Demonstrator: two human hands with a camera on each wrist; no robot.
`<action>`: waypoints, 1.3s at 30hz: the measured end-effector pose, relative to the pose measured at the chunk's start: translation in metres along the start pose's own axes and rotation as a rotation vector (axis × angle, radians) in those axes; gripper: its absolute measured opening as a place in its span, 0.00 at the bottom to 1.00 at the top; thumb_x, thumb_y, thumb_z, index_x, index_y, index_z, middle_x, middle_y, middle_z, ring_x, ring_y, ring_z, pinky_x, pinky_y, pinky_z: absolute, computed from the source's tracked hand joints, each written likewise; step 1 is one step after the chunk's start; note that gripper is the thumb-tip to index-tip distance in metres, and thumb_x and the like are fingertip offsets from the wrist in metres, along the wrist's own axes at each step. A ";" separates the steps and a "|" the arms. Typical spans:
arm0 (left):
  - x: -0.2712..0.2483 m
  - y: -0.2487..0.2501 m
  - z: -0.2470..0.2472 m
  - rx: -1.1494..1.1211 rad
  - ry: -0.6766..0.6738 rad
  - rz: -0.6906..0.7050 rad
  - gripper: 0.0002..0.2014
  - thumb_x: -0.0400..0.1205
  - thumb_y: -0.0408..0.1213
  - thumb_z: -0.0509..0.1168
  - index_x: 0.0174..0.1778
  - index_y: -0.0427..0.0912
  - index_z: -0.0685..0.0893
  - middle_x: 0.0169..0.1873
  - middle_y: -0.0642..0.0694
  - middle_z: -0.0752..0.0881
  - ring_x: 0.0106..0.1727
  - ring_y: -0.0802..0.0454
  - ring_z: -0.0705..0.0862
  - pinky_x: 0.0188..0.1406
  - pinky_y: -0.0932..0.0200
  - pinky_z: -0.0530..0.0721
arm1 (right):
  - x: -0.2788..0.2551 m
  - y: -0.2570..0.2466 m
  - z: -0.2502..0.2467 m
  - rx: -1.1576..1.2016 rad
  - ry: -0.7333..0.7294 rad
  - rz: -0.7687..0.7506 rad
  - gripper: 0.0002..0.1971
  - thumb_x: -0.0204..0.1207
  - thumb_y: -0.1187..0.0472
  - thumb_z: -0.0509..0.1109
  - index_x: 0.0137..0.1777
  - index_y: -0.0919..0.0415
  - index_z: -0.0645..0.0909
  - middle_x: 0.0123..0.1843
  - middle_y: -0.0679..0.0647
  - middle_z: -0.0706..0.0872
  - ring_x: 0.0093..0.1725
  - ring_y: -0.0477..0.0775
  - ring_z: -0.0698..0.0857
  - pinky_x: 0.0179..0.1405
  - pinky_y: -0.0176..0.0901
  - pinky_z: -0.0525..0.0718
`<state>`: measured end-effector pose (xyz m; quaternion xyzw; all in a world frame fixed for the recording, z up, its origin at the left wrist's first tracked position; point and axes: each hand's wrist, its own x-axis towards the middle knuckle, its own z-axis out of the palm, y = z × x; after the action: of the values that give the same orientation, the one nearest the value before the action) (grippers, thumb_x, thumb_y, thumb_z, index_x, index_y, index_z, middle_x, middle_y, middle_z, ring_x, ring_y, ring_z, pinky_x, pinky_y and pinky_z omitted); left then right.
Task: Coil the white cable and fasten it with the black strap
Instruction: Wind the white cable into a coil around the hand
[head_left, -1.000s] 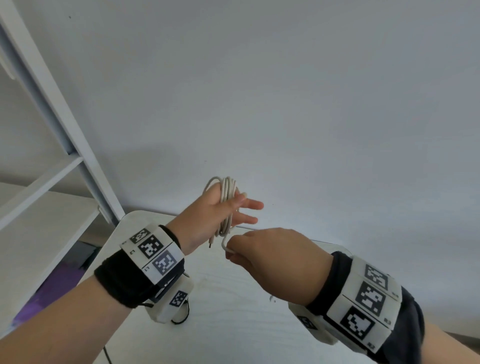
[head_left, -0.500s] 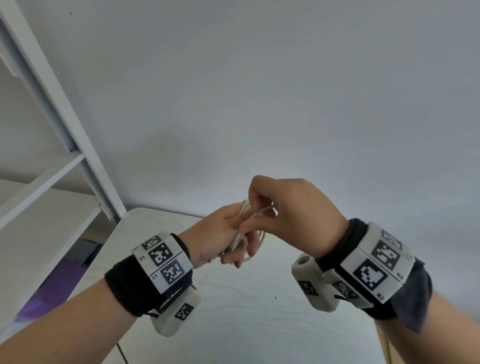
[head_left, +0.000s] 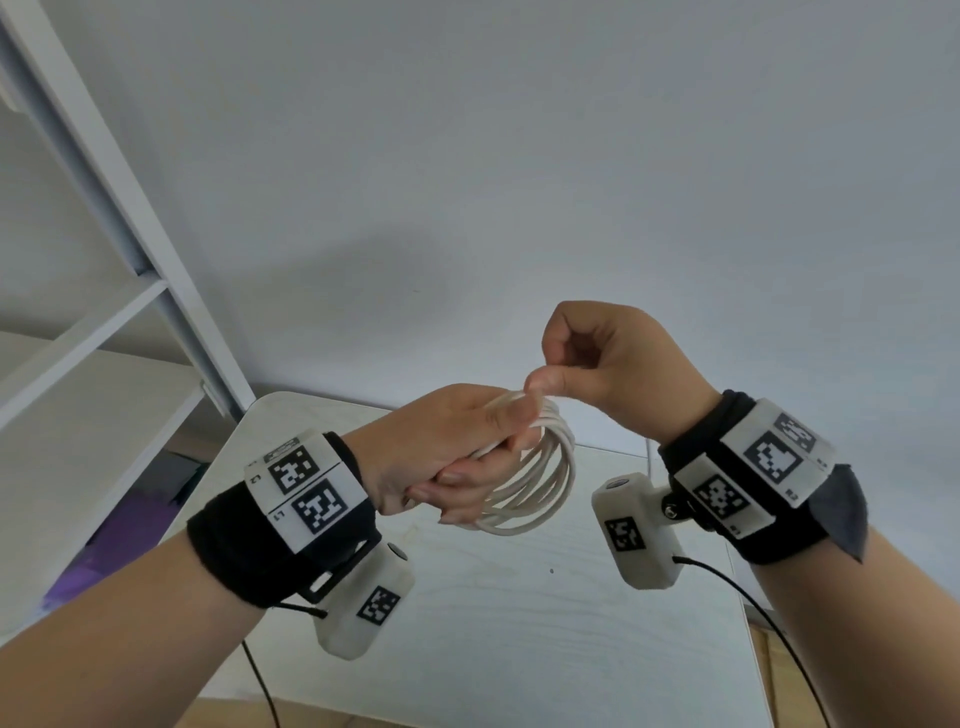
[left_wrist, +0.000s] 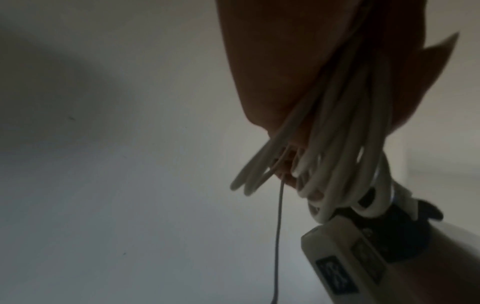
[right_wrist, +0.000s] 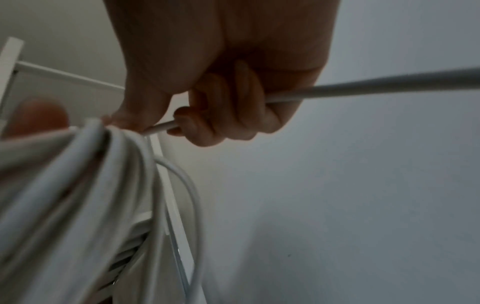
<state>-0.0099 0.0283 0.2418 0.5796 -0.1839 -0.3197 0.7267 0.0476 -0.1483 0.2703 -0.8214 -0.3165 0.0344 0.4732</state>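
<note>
The white cable (head_left: 545, 478) hangs in several loops from my left hand (head_left: 457, 457), whose fingers curl round the bundle above the table. In the left wrist view the loops (left_wrist: 337, 164) dangle below the palm. My right hand (head_left: 597, 358) is raised just above and right of the coil, fingers curled, pinching a strand of the cable at the top of the loops. The right wrist view shows that strand (right_wrist: 363, 86) running through the curled fingers (right_wrist: 228, 107) beside the coil (right_wrist: 78, 185). No black strap shows in any view.
A pale wooden table (head_left: 493, 623) lies below the hands, its far edge against a grey-white wall (head_left: 519, 156). A white shelf frame (head_left: 104, 182) stands at the left with something purple (head_left: 124, 530) beneath it. Black wrist-camera leads (head_left: 753, 603) hang by the forearms.
My right hand rose from below the coil to above it, carrying the strand over the top. The left hand turned and dropped slightly, so the loops now hang to its right.
</note>
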 end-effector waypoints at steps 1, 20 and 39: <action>-0.001 0.001 -0.001 -0.037 -0.010 0.008 0.22 0.72 0.60 0.65 0.33 0.43 0.73 0.11 0.55 0.66 0.07 0.61 0.59 0.14 0.69 0.70 | 0.001 0.004 0.000 0.028 0.011 0.012 0.18 0.59 0.48 0.79 0.29 0.57 0.74 0.24 0.49 0.72 0.23 0.41 0.67 0.24 0.29 0.68; 0.017 0.007 -0.029 -0.423 0.554 0.242 0.19 0.83 0.54 0.52 0.34 0.44 0.71 0.12 0.54 0.64 0.09 0.60 0.60 0.18 0.65 0.77 | -0.039 0.047 0.062 -0.380 -0.150 0.162 0.15 0.82 0.61 0.57 0.66 0.55 0.76 0.32 0.32 0.72 0.30 0.32 0.72 0.35 0.31 0.69; 0.028 -0.014 -0.030 0.054 0.746 0.216 0.17 0.85 0.49 0.53 0.36 0.41 0.69 0.15 0.53 0.68 0.12 0.58 0.65 0.27 0.60 0.85 | -0.057 -0.006 0.074 -0.635 -0.333 -0.005 0.10 0.83 0.60 0.54 0.62 0.54 0.70 0.55 0.52 0.84 0.49 0.62 0.84 0.45 0.58 0.84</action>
<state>0.0255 0.0291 0.2176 0.6523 0.0243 -0.0036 0.7575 -0.0275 -0.1213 0.2207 -0.9099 -0.3861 0.0664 0.1363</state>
